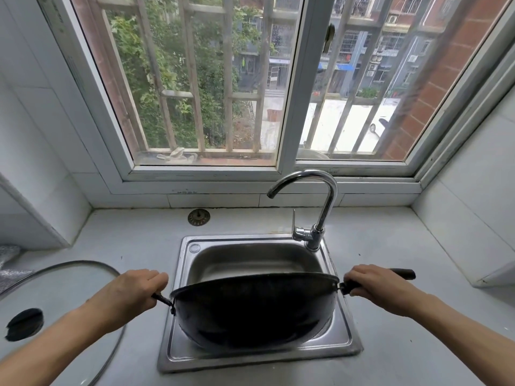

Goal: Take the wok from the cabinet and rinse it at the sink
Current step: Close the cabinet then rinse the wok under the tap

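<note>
A glass lid (64,296) lies flat on the countertop (125,240) at far left. The left hand (133,291) curls its fingers around the small loop handle; the wok (255,310) hangs between both hands, tilted away over the front of the sink (345,332). The right hand (376,285) wraps the long handle (404,273) near the rim. The faucet (315,207) shows no running water. The wok is probably heavy and rigid — hold both handles (wet metal likely slips).
</note>
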`<move>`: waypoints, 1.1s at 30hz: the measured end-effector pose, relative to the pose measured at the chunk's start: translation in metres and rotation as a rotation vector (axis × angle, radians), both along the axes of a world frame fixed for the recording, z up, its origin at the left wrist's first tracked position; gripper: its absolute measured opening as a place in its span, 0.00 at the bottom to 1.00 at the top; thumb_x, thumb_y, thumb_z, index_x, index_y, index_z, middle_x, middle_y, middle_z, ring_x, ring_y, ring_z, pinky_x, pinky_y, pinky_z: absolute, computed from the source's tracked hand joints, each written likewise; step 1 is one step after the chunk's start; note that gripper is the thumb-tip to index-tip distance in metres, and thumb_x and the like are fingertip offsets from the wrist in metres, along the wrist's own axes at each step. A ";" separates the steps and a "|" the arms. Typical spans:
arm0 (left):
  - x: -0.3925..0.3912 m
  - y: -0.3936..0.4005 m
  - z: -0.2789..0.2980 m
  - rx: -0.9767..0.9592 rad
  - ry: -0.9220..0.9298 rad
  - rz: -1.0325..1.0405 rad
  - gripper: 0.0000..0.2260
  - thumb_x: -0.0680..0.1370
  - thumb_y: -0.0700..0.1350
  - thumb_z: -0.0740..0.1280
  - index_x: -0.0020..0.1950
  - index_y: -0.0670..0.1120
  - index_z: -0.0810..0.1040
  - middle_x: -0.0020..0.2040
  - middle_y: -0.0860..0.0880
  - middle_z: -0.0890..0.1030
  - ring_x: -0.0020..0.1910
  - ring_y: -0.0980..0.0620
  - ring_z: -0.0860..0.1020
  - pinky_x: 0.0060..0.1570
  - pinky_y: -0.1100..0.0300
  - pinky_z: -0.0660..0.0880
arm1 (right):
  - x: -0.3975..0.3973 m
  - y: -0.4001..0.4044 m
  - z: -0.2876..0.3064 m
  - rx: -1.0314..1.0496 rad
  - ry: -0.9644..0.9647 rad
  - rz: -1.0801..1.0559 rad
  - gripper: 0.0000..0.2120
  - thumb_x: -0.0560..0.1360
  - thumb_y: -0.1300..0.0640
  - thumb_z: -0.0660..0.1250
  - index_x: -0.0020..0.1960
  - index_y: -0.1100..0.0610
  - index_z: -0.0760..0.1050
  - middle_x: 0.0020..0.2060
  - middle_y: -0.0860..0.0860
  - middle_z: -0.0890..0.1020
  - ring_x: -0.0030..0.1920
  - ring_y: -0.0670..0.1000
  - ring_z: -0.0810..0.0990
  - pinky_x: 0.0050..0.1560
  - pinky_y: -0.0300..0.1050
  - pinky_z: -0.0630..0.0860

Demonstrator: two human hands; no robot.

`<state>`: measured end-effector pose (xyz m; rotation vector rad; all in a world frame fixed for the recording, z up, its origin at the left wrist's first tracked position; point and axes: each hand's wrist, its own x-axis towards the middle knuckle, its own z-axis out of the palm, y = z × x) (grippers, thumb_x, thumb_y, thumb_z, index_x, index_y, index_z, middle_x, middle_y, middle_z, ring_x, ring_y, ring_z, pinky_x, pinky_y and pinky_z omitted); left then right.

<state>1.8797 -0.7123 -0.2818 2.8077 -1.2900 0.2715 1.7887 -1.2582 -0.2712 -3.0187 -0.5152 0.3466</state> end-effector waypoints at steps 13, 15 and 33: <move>-0.016 0.001 0.020 0.174 -0.343 -0.044 0.14 0.66 0.33 0.59 0.44 0.44 0.79 0.45 0.46 0.80 0.29 0.45 0.71 0.26 0.53 0.70 | -0.007 0.000 0.015 0.179 -0.047 -0.072 0.11 0.73 0.51 0.71 0.53 0.49 0.74 0.46 0.41 0.72 0.47 0.43 0.72 0.48 0.42 0.72; -0.019 0.000 0.027 0.156 -0.343 -0.045 0.16 0.66 0.35 0.56 0.46 0.44 0.80 0.47 0.47 0.81 0.29 0.45 0.72 0.27 0.54 0.70 | -0.007 0.002 0.023 0.204 -0.076 -0.062 0.10 0.73 0.52 0.71 0.52 0.49 0.73 0.46 0.41 0.71 0.47 0.43 0.72 0.48 0.41 0.72; -0.037 0.038 0.054 0.048 0.194 0.242 0.43 0.54 0.44 0.72 0.70 0.50 0.67 0.62 0.54 0.75 0.58 0.51 0.75 0.50 0.64 0.74 | -0.011 0.043 0.079 -0.003 -0.487 0.203 0.16 0.78 0.45 0.57 0.51 0.56 0.74 0.46 0.49 0.75 0.42 0.52 0.73 0.42 0.46 0.73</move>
